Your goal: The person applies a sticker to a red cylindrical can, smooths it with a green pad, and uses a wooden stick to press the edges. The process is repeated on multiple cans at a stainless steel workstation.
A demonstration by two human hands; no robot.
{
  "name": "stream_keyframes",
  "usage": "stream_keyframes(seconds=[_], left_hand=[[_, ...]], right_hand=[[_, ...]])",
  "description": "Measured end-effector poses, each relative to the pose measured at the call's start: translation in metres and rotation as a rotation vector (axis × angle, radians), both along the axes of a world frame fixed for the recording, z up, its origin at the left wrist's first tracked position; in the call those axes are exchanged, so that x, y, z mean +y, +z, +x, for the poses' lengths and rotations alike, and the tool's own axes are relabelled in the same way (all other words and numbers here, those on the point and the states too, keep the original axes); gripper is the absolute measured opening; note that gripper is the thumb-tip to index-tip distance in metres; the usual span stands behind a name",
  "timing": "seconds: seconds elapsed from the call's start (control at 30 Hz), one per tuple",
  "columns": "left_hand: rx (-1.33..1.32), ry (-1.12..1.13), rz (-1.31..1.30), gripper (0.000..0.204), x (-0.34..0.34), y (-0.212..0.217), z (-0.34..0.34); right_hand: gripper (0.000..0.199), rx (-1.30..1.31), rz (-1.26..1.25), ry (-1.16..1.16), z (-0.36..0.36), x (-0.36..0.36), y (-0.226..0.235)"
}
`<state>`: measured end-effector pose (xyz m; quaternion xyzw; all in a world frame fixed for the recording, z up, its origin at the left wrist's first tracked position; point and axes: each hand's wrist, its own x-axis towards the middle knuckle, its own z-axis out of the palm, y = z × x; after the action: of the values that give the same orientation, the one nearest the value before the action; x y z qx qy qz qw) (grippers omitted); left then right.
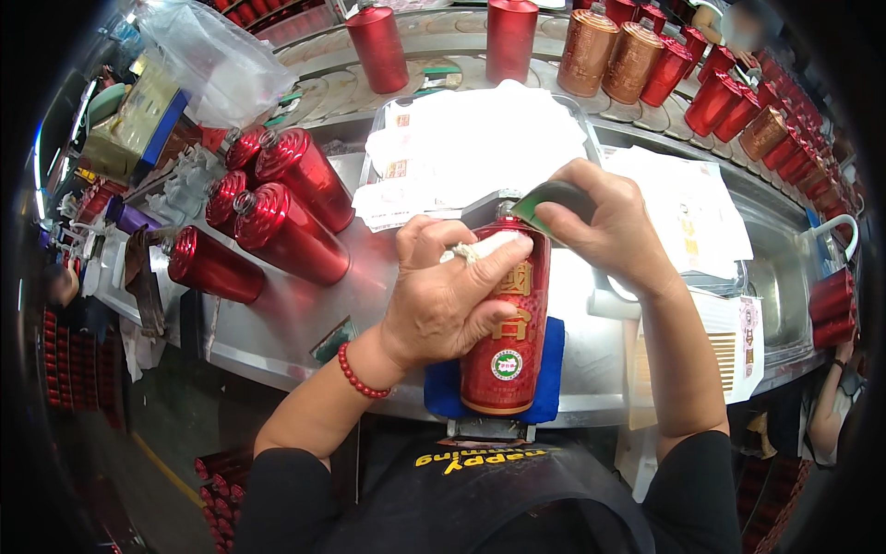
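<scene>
Bright, glary, fisheye-warped, dark corners

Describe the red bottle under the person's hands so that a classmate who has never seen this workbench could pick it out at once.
Start at the steel workbench and go to its near edge, where a blue cloth lies. The red bottle lies on that cloth, with the left hand around it and the right hand at its neck. Unlike the plain red bottles further left, it carries a gold-lettered label.

Both hands, left (443,295) and right (609,226), curl closed, forearms angled inward.
</scene>
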<state>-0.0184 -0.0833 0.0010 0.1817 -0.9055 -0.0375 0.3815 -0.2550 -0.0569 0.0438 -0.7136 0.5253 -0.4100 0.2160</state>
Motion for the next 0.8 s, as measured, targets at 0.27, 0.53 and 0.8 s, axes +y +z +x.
stream_keyframes(seconds=[0.27, 0.53, 0.8], left_hand=[[0.339, 0.119, 0.443, 0.058, 0.011, -0.022, 0.002], [0.379, 0.094, 0.589, 0.059, 0.034, -0.035, 0.019], [0.326, 0.123, 0.545, 0.064, 0.041, -0.05, 0.033]], right_hand=[[0.015, -0.072, -0.036, -0.006, 0.009, 0.006, -0.017], [0.018, 0.262, -0.151, 0.57, 0.029, 0.042, 0.005], [0.013, 0.323, -0.365, 0.462, 0.052, 0.075, -0.016]])
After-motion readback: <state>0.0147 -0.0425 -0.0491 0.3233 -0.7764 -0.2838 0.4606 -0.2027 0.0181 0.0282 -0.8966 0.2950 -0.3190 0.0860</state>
